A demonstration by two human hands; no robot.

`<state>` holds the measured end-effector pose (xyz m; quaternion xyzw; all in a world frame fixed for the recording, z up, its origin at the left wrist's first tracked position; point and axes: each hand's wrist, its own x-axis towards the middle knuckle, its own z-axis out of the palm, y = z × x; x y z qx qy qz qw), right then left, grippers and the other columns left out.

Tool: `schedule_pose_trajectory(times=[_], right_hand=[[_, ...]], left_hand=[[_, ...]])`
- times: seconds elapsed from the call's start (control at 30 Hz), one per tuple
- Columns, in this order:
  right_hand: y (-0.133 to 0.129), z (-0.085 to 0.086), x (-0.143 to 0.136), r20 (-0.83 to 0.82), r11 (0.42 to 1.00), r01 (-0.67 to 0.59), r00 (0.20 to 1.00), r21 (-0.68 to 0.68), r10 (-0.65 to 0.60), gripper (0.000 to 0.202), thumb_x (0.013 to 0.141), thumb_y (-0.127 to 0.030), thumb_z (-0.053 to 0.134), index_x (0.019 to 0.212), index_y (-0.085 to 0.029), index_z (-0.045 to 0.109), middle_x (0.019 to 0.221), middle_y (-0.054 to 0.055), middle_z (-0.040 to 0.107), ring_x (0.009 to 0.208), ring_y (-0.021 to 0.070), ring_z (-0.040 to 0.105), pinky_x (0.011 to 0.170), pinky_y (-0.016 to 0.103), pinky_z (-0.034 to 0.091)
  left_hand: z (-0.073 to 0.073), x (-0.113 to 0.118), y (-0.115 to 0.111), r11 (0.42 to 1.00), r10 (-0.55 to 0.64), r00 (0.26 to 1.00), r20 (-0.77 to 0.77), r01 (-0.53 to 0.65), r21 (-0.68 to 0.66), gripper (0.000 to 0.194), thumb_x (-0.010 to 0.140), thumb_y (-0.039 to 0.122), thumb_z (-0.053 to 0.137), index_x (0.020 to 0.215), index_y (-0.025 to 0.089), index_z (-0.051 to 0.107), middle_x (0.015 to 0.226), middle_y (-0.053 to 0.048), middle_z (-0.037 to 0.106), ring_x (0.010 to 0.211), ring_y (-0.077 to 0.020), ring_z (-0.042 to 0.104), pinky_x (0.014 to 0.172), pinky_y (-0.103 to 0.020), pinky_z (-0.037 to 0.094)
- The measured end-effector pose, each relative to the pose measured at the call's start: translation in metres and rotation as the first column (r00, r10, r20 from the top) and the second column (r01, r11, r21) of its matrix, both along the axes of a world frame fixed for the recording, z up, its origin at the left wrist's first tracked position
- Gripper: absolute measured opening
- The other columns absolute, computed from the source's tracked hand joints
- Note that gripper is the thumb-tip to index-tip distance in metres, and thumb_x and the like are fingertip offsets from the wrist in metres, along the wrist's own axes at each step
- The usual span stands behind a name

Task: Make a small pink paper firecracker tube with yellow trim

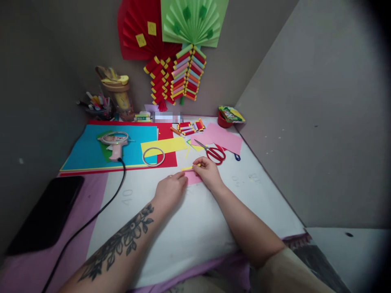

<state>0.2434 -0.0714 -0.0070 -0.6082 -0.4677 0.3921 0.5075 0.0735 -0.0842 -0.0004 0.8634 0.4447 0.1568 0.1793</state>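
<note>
A small piece of pink paper [193,178] lies flat on the white table covering between my hands. A narrow yellow paper strip [187,168] runs along its far edge. My left hand [171,188] holds the left end of the pink paper, fingers together and pressed down on it. With thumb and fingertips pinched, my right hand [209,174] grips the right end of the yellow strip. Just beyond that hand are red-handled scissors [216,154], partly over a larger pink sheet [224,137].
A glue gun [115,148] rests on blue paper [82,146], its black cord [100,209] crossing the table's left side. Nearby are a tape roll [153,157], a yellow sheet [171,143], small paper rolls [191,127] and a black tablet-like object [45,213]. Walls stand behind and right.
</note>
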Motion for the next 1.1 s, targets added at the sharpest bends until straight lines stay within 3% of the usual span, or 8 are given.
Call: schedule_pose_trajectory(times=[0.23,0.37,0.47,0.67,0.93,1.1], right_hand=[[0.0059,0.0014,-0.0009,0.051,0.999,-0.008,0.999,-0.035,0.01,0.008,0.063,-0.022,0.058,0.07,-0.019,0.056,0.054,-0.005,0.055,0.048,0.0112,0.052,0.048,0.023,0.041],[0.0069,-0.0006,-0.0016,0.06,0.998,0.007,0.998,-0.06,-0.003,0.007,0.062,-0.021,0.058,0.069,-0.019,0.056,0.051,-0.005,0.054,0.046,0.0112,0.05,0.046,0.022,0.04],[0.0078,-0.0024,-0.0016,0.082,0.997,0.027,0.996,-0.071,-0.022,0.007,0.062,-0.021,0.058,0.069,-0.02,0.056,0.05,-0.005,0.054,0.045,0.0112,0.05,0.045,0.022,0.039],[0.0082,-0.0029,-0.0008,0.139,0.997,0.039,0.99,-0.068,-0.029,0.007,0.061,-0.022,0.057,0.068,-0.02,0.057,0.05,-0.005,0.054,0.044,0.0116,0.05,0.044,0.023,0.038],[0.0088,-0.003,-0.0012,0.187,0.996,0.046,0.982,-0.073,-0.032,0.005,0.061,-0.021,0.056,0.067,-0.02,0.057,0.05,-0.005,0.054,0.045,0.0126,0.051,0.046,0.024,0.039],[0.009,-0.0042,-0.001,0.205,0.996,0.046,0.978,-0.08,-0.028,0.006,0.062,-0.021,0.056,0.068,-0.021,0.057,0.051,-0.004,0.055,0.047,0.0134,0.052,0.047,0.024,0.04]], left_hand=[[0.0064,0.0001,0.0013,1.0,-0.002,0.995,-0.099,-0.001,-0.028,0.025,0.086,0.019,0.043,0.101,0.022,0.063,0.12,-0.007,0.061,0.087,-0.0242,0.062,0.071,-0.032,0.043],[0.0072,0.0014,0.0016,0.998,0.017,0.998,-0.054,-0.02,-0.06,0.023,0.087,0.02,0.042,0.096,0.021,0.063,0.11,-0.01,0.065,0.084,-0.0234,0.063,0.07,-0.032,0.043],[0.0035,0.0034,0.0006,0.997,0.042,0.999,-0.011,-0.043,-0.068,0.023,0.088,0.024,0.043,0.095,0.02,0.064,0.114,-0.01,0.063,0.085,-0.0216,0.063,0.075,-0.031,0.043],[0.0032,0.0062,-0.0007,0.998,0.045,0.998,-0.037,-0.046,-0.041,0.029,0.089,0.03,0.04,0.093,0.018,0.066,0.118,-0.012,0.061,0.084,-0.0233,0.064,0.075,-0.033,0.044],[0.0004,0.0059,0.0,0.999,0.008,0.996,-0.09,-0.005,0.031,0.026,0.089,0.024,0.039,0.091,0.019,0.064,0.116,-0.009,0.062,0.083,-0.0231,0.063,0.071,-0.033,0.045],[0.0019,0.0068,-0.0011,0.999,-0.001,0.99,-0.14,0.007,0.047,0.027,0.089,0.021,0.038,0.101,0.02,0.063,0.129,-0.008,0.054,0.087,-0.0244,0.061,0.07,-0.034,0.045]])
